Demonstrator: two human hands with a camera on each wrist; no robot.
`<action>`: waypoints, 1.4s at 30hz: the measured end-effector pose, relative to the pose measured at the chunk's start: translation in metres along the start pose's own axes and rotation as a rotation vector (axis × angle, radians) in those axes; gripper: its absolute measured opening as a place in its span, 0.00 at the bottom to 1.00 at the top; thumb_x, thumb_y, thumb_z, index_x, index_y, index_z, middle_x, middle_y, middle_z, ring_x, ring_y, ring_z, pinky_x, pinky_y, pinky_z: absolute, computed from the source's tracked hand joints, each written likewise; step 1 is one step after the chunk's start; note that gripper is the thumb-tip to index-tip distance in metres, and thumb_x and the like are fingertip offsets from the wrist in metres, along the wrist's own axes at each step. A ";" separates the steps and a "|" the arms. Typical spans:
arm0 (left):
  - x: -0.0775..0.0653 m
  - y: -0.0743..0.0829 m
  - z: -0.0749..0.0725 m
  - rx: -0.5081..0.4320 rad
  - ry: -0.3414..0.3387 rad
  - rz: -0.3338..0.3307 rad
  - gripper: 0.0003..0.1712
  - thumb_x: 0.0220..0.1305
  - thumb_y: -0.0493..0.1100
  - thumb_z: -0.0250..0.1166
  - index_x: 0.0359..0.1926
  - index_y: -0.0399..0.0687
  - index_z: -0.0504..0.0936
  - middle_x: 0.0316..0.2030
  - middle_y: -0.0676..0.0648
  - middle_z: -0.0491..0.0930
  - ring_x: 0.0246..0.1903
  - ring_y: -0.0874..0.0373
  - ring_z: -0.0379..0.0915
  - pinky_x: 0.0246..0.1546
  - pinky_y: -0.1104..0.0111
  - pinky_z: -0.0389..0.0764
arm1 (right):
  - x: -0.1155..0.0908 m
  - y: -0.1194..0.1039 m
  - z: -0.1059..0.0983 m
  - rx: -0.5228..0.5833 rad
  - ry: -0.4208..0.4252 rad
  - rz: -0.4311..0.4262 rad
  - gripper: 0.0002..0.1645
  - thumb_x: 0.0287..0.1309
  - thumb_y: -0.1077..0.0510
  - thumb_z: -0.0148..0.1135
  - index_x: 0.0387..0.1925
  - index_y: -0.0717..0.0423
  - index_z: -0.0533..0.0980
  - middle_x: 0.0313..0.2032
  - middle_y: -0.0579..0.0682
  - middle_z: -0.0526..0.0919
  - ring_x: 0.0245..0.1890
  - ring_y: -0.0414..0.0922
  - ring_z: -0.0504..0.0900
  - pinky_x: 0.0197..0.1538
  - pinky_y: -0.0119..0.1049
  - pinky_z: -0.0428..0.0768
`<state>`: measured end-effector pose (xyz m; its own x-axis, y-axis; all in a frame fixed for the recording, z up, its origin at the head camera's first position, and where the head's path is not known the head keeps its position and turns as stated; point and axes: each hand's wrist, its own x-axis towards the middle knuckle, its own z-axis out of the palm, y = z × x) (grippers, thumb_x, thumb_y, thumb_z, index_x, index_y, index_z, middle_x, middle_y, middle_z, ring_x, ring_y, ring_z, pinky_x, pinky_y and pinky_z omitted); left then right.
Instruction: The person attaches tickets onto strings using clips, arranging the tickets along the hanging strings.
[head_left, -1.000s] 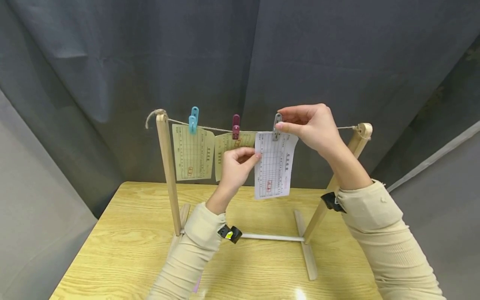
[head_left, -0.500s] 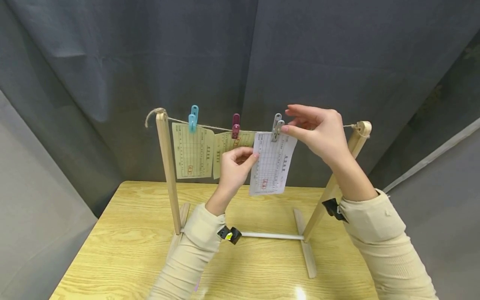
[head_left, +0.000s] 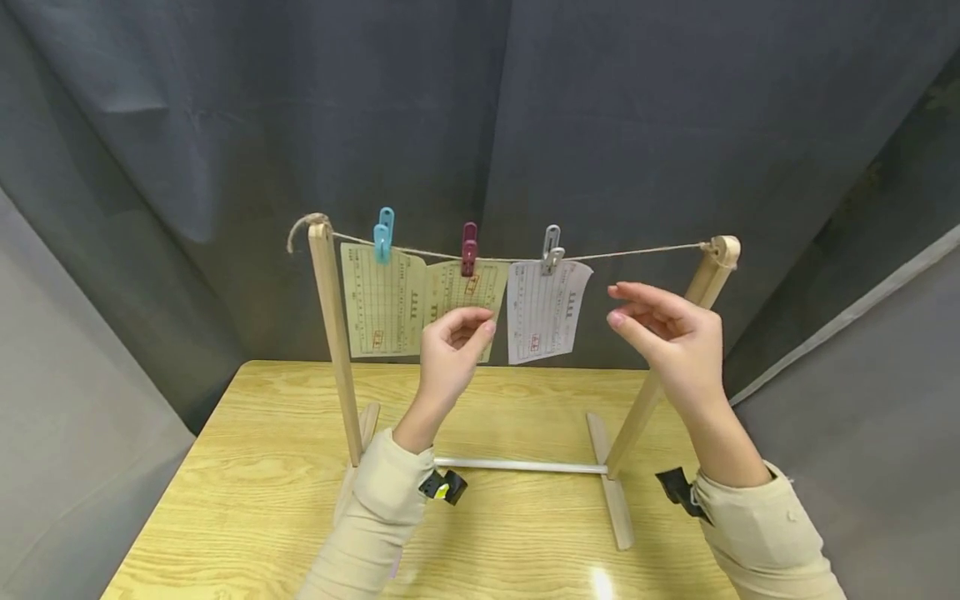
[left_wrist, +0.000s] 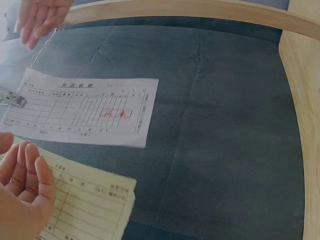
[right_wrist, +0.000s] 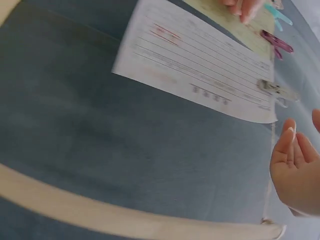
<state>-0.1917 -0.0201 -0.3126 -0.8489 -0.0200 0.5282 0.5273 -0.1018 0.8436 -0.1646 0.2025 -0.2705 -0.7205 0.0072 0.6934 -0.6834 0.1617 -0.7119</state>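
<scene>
A white printed slip (head_left: 546,317) hangs from the string (head_left: 637,252) by a grey clothespin (head_left: 552,252). To its left, a maroon clothespin (head_left: 469,250) and a light-blue clothespin (head_left: 384,237) hold two yellow slips (head_left: 382,304). My left hand (head_left: 452,350) is in front of the second yellow slip, fingers loosely bent, holding nothing. Right of the white slip and apart from it, my right hand (head_left: 675,342) hangs in the air with relaxed fingers and nothing in them. The right wrist view shows the grey clothespin (right_wrist: 277,90) on the white slip's top edge.
Two wooden posts (head_left: 335,350) carry the string, joined low down by a white rod (head_left: 525,465). The stand rests on a wood-grain table (head_left: 247,467). A dark grey curtain (head_left: 420,108) hangs behind.
My right hand has let go of the grey clothespin and moved right and down. My left hand has released the white slip's edge and drawn back left. The slip now hangs freely.
</scene>
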 end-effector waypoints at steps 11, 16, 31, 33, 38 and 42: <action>-0.019 -0.001 -0.015 0.131 -0.108 0.116 0.06 0.54 0.24 0.59 0.34 0.21 0.77 0.30 0.31 0.79 0.27 0.61 0.73 0.30 0.69 0.77 | -0.051 0.035 -0.013 0.074 0.012 0.090 0.14 0.45 0.80 0.59 0.39 0.77 0.76 0.35 0.48 0.84 0.31 0.38 0.80 0.34 0.23 0.77; -0.030 -0.005 -0.027 0.186 -0.151 0.180 0.05 0.52 0.22 0.60 0.32 0.21 0.77 0.27 0.33 0.79 0.25 0.58 0.74 0.28 0.66 0.78 | -0.067 0.049 -0.017 0.010 -0.047 0.102 0.15 0.43 0.81 0.59 0.38 0.77 0.76 0.35 0.45 0.83 0.30 0.37 0.80 0.33 0.23 0.76; -0.070 -0.064 -0.068 0.371 -0.359 0.195 0.08 0.54 0.28 0.62 0.37 0.34 0.80 0.27 0.43 0.80 0.27 0.56 0.75 0.26 0.69 0.78 | -0.122 0.090 -0.041 -0.129 -0.300 0.124 0.23 0.38 0.81 0.63 0.41 0.69 0.77 0.31 0.49 0.80 0.27 0.38 0.76 0.29 0.26 0.75; -0.075 -0.069 -0.074 0.391 -0.382 0.166 0.08 0.56 0.29 0.61 0.39 0.34 0.80 0.28 0.44 0.80 0.28 0.58 0.75 0.28 0.71 0.77 | -0.129 0.096 -0.044 -0.139 -0.314 0.155 0.22 0.38 0.80 0.63 0.41 0.69 0.76 0.31 0.48 0.80 0.27 0.39 0.76 0.28 0.27 0.75; -0.093 -0.084 -0.091 0.434 -0.404 0.101 0.08 0.58 0.30 0.59 0.40 0.35 0.80 0.30 0.45 0.80 0.29 0.60 0.74 0.28 0.72 0.77 | -0.147 0.108 -0.051 -0.152 -0.345 0.240 0.21 0.42 0.76 0.64 0.42 0.69 0.76 0.31 0.47 0.80 0.27 0.39 0.77 0.28 0.29 0.75; -0.108 -0.098 -0.108 0.454 -0.411 0.055 0.09 0.58 0.29 0.59 0.41 0.34 0.79 0.29 0.44 0.80 0.28 0.60 0.74 0.27 0.72 0.77 | -0.165 0.115 -0.054 -0.122 -0.376 0.301 0.19 0.45 0.74 0.64 0.43 0.70 0.75 0.33 0.45 0.79 0.28 0.40 0.77 0.28 0.30 0.76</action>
<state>-0.1561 -0.1157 -0.4630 -0.7839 0.3814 0.4900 0.6098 0.3237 0.7235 -0.1181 0.2730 -0.4603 -0.8917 -0.2815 0.3544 -0.4357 0.3221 -0.8405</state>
